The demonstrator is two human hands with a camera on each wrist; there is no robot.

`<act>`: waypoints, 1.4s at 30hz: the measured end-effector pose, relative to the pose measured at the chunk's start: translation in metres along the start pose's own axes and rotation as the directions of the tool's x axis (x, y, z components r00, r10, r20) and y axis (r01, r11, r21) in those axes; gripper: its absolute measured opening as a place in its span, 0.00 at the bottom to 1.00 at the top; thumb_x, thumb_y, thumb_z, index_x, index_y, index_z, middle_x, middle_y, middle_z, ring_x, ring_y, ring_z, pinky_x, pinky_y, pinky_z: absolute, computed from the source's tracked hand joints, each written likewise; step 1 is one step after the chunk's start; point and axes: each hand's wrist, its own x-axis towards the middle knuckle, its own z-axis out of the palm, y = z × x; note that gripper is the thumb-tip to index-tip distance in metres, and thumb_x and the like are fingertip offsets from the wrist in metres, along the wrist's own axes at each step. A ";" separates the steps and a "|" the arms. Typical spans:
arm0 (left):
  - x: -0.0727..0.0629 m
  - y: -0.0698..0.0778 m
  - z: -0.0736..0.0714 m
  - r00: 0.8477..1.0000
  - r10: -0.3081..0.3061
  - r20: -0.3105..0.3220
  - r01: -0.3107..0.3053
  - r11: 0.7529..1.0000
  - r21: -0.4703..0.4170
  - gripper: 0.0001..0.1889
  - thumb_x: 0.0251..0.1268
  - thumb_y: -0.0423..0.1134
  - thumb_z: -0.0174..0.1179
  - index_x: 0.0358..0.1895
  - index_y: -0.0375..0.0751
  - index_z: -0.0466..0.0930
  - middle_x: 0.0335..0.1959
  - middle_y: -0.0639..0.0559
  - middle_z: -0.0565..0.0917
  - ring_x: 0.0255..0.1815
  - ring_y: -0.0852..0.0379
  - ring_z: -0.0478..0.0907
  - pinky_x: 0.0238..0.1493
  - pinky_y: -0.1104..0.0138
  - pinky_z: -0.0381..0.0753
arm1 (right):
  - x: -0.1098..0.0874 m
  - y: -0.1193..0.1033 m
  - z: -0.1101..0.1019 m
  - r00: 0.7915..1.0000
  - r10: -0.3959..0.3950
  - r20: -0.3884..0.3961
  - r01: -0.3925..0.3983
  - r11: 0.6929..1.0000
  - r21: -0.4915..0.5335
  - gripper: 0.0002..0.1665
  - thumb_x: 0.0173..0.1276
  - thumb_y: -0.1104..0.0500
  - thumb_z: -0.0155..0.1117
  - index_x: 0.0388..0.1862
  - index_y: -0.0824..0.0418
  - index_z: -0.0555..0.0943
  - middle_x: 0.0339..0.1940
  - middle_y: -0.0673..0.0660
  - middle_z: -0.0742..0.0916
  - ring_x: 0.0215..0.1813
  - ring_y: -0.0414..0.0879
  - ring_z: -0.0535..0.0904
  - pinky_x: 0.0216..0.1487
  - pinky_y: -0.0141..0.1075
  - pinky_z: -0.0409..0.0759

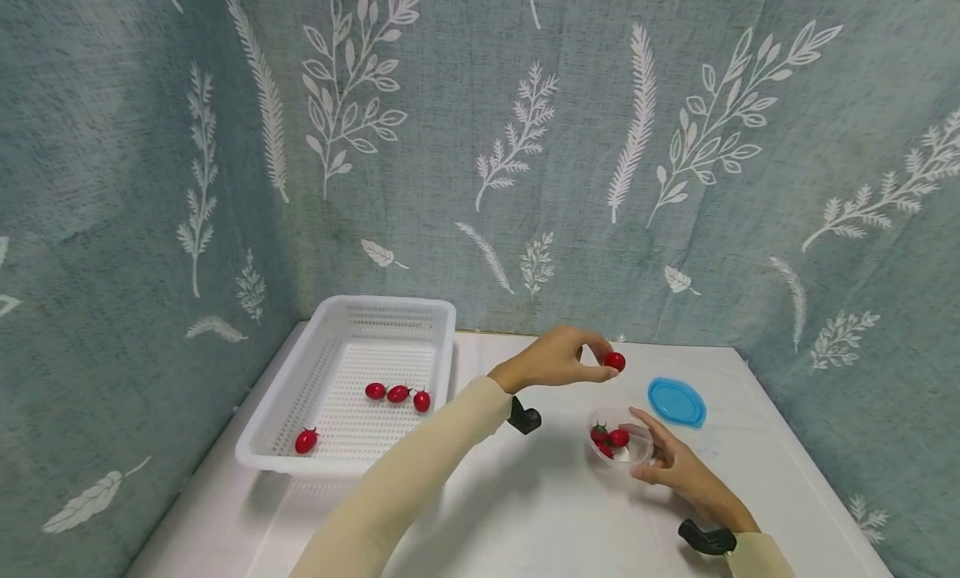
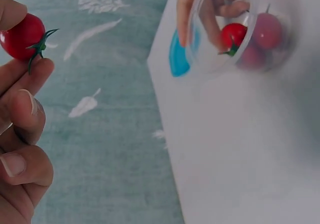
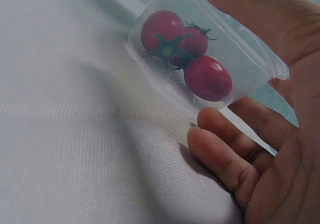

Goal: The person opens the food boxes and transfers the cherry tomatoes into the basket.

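Note:
My left hand pinches a red cherry tomato between thumb and fingertips, raised above the far part of the table. The tomato's green stalk end shows close up in the left wrist view. On the table below, my right hand holds a small clear plastic container from its right side, thumb and fingers spread round the wall. Three cherry tomatoes lie at the bottom of that container, with green calyxes showing. Just beyond it a blue lid lies flat.
A white perforated basket stands on the left, with three cherry tomatoes in a row and another tomato near its front left corner. My left forearm passes over the table beside it. Leaf-patterned cloth hangs behind and at both sides.

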 end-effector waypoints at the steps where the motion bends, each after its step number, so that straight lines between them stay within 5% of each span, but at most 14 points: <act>1: -0.001 0.000 -0.003 1.000 0.001 -0.002 -0.001 1.000 0.005 0.16 0.71 0.52 0.65 0.53 0.49 0.86 0.41 0.67 0.84 0.30 0.63 0.76 0.32 0.71 0.76 | -0.001 0.000 0.000 1.000 0.001 0.000 -0.001 1.000 0.002 0.57 0.68 0.53 0.75 0.85 0.40 0.49 0.84 0.64 0.51 0.36 0.50 0.69 0.34 0.35 0.73; 15: -0.034 -0.003 -0.035 0.999 -0.035 -0.036 0.036 0.999 0.013 0.11 0.70 0.52 0.66 0.48 0.54 0.86 0.42 0.66 0.85 0.28 0.60 0.74 0.31 0.67 0.75 | -0.001 0.002 -0.001 0.999 -0.044 0.013 0.044 0.999 0.014 0.59 0.66 0.56 0.75 0.86 0.46 0.49 0.84 0.67 0.50 0.32 0.47 0.69 0.32 0.33 0.74; 27: -0.079 -0.015 -0.062 0.992 -0.076 -0.098 0.083 0.994 0.075 0.10 0.69 0.53 0.68 0.47 0.57 0.86 0.40 0.68 0.84 0.23 0.59 0.71 0.29 0.65 0.73 | -0.001 0.003 -0.001 0.995 -0.101 0.019 0.100 0.995 0.020 0.59 0.66 0.60 0.75 0.86 0.49 0.49 0.81 0.71 0.58 0.32 0.45 0.72 0.33 0.33 0.76; 42: -0.134 -0.030 -0.086 0.971 -0.170 -0.166 0.190 0.976 0.110 0.11 0.68 0.55 0.68 0.47 0.57 0.85 0.41 0.68 0.84 0.19 0.62 0.65 0.26 0.65 0.69 | -0.003 0.001 -0.001 0.998 -0.053 0.022 0.052 0.999 0.015 0.57 0.70 0.57 0.72 0.87 0.45 0.47 0.85 0.65 0.43 0.33 0.46 0.65 0.30 0.32 0.69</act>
